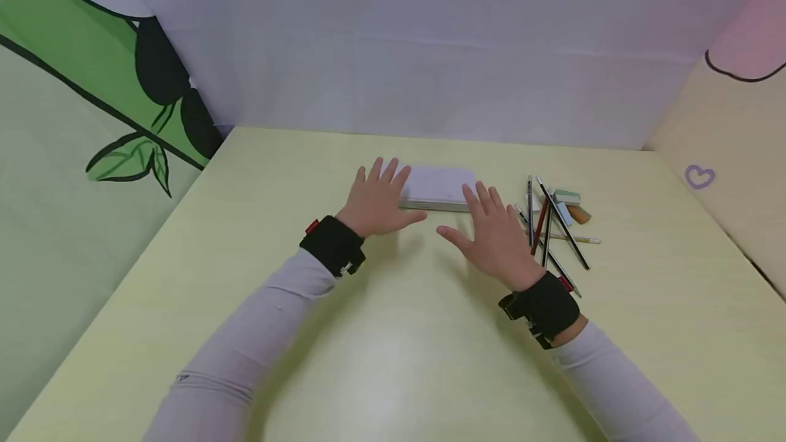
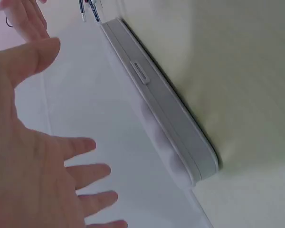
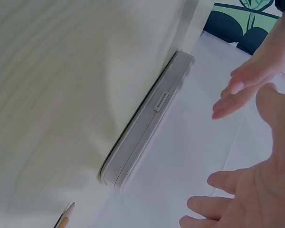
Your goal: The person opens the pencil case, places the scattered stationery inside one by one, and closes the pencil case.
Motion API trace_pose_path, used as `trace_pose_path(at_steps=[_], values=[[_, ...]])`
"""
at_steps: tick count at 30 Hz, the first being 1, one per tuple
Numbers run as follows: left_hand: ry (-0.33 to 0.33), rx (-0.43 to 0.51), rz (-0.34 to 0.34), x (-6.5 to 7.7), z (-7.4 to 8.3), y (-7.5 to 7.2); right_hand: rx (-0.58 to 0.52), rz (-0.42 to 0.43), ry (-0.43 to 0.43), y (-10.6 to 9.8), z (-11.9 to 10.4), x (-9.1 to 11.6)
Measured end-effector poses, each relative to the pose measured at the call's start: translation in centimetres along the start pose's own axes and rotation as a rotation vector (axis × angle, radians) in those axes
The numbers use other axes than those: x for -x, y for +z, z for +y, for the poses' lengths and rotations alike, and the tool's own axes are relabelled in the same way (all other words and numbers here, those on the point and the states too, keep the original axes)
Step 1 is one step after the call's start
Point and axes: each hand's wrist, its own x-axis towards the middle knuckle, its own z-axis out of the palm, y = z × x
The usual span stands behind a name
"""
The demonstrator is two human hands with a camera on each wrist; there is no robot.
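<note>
A flat pencil case (image 1: 439, 183) with a pale lavender lid and grey sides lies closed towards the far side of the table. Both wrist views show a small clasp on the front side of the case (image 2: 166, 109). My left hand (image 1: 377, 203) is held over its left end, fingers straight and spread, palm down. My right hand (image 1: 497, 241) hovers at the front right corner of the case, fingers extended and thumb out to the side. Nothing is in either hand.
Right of my right hand lies a loose heap of several pencils (image 1: 562, 223). Among them are a green and white eraser (image 1: 567, 198), a light blue block (image 1: 563, 213) and a brown piece (image 1: 579, 214). A pale cloth wall (image 1: 430, 101) rises behind the table's far edge.
</note>
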Motion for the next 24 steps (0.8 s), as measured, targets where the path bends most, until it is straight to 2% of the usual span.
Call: trace_pose_path(at_steps=[5,8,15,24], values=[[0.100,0.022,-0.149,-2.4,-1.4,-0.7,0.018,0.013,0.003,0.1,0.1,0.1],[0.131,0.012,-0.214,-3.5,-2.3,-0.8,0.008,0.031,0.005,0.2,0.2,0.4],[0.141,0.019,-0.241,-5.1,-3.7,-0.5,-0.012,0.068,-0.018,0.2,0.2,0.7],[0.121,0.059,-0.263,-7.2,-4.5,-0.5,-0.030,0.095,-0.043,0.7,0.5,1.3]])
